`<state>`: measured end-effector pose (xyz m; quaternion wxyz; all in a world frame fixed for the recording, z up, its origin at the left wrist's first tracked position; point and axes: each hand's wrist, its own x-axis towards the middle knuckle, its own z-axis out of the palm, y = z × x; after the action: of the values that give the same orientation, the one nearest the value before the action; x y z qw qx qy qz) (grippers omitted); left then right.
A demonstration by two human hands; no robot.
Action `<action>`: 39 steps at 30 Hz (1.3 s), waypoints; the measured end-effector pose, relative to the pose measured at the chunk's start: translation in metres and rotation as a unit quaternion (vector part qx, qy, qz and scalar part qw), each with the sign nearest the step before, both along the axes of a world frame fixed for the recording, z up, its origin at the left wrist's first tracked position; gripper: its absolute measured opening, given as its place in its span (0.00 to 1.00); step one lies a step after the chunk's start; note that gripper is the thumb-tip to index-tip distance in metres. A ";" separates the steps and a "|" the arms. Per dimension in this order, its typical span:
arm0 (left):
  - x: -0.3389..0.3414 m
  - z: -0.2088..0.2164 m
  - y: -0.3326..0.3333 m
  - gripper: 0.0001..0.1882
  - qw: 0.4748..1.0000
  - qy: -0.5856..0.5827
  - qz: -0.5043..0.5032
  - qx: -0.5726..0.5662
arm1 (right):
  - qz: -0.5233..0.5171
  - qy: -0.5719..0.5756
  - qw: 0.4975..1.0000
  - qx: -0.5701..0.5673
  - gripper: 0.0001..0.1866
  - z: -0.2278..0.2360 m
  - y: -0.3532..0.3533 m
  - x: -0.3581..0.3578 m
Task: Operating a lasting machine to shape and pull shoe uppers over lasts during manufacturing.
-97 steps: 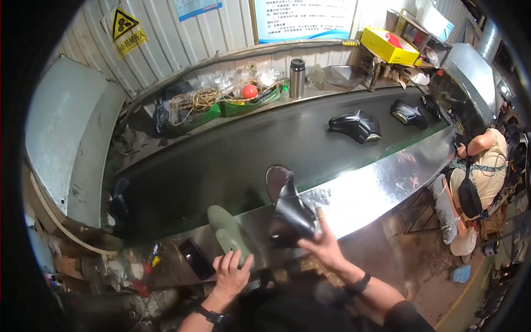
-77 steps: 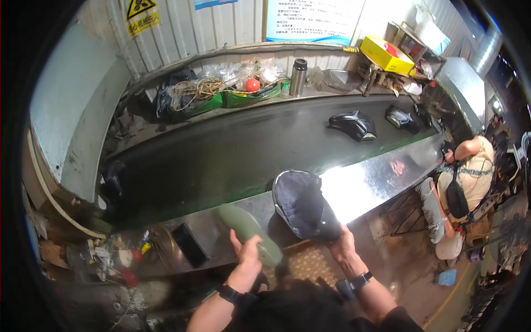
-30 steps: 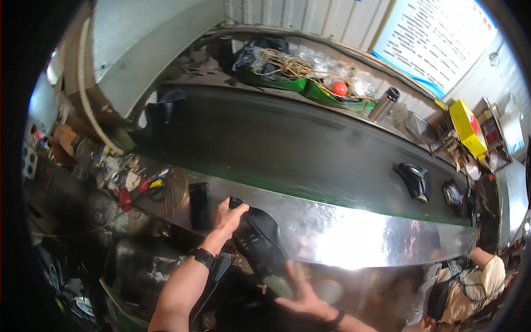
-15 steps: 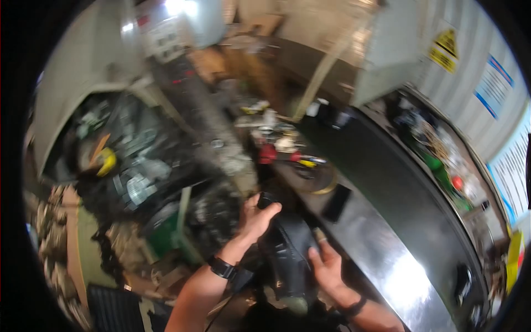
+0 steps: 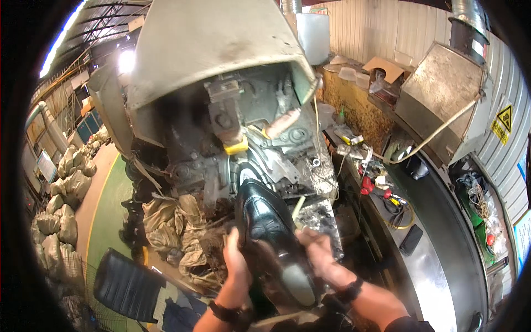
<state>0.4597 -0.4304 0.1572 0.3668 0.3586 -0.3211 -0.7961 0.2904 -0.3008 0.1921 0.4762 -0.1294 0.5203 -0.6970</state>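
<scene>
Between my hands is a glossy black leather shoe (image 5: pixel 265 210); its pale, shiny toe end points down toward me. The far end lies close before the worn metal parts of a machine (image 5: pixel 221 119), beneath a yellow block (image 5: pixel 237 145); whether they touch, I cannot tell. My left hand (image 5: pixel 235 257) is pressed along the shoe's left side, thumb upward, its other fingers partly hidden. On the right side my right hand (image 5: pixel 319 253) grips the edge with bent fingers, slightly blurred. Both wrists wear dark bands.
A large pale hood (image 5: pixel 221 41) covers the machine. At left stand a black chair (image 5: pixel 127 284) and several stuffed sacks (image 5: pixel 61 221). To the right runs a metal bench (image 5: pixel 423 271) with a dark phone-like object (image 5: pixel 411 239), cables and red-handled tools, beside a dark conveyor belt (image 5: pixel 442 221).
My view has swung left to face the machine. The shoe has come to the machine's front. My left hand has shifted from its far end to its left side.
</scene>
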 end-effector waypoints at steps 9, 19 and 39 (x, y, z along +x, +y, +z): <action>-0.023 0.048 -0.018 0.19 0.987 0.077 0.069 0.120 | -0.033 -0.071 0.997 0.001 0.10 0.000 -0.084 0.002; -0.049 -0.002 -0.061 0.19 0.989 0.055 0.065 0.118 | -0.037 -0.091 0.995 -0.022 0.15 -0.052 -0.123 -0.026; -0.063 -0.073 -0.085 0.15 0.979 0.071 0.129 0.139 | -0.064 -0.149 0.985 -0.055 0.16 -0.099 -0.151 -0.035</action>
<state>0.3966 -0.5159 0.0841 0.4343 0.3874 -0.1314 -0.8025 0.2553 -0.4520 0.0934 0.4951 -0.0162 0.4116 -0.7650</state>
